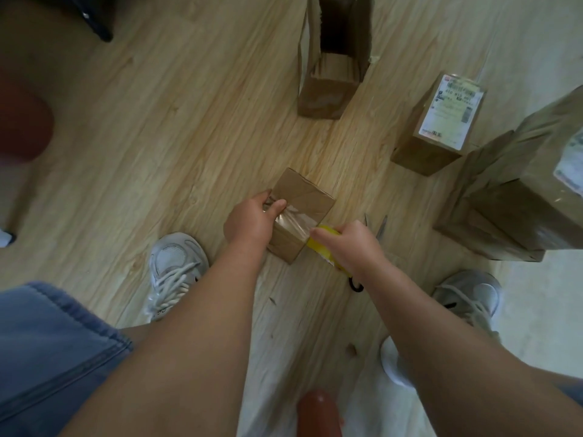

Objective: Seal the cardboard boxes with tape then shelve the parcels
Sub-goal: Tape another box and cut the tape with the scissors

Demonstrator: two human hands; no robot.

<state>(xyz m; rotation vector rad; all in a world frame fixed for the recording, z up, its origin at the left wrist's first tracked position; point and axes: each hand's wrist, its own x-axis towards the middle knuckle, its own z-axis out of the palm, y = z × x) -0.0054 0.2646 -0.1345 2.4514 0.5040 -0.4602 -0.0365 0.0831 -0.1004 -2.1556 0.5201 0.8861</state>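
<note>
My left hand (252, 219) pinches the clear tape strip (293, 220) onto the small brown cardboard box (303, 200), and my right hand (350, 247) grips the yellow tape roll (321, 244) just beside that box. An uneven pull could wrinkle the strip or drag the box (it sits loose on the wooden floor (189, 137)).

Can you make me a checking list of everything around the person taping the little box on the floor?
Surface: pale wooden floor; everything stands on it.
Job's things: small box, with clear tape stretched over it from the yellow tape roll; open tall box, labelled box and big box stand further off.
Clutter: scissors lie just beyond the right hand.
Hands: left hand grips the small box and the tape end; right hand holds the tape roll.
Cables: nothing seen; only a small black loop under the right wrist.
Surroundings: pale shoes, dark furniture at top left.
</note>
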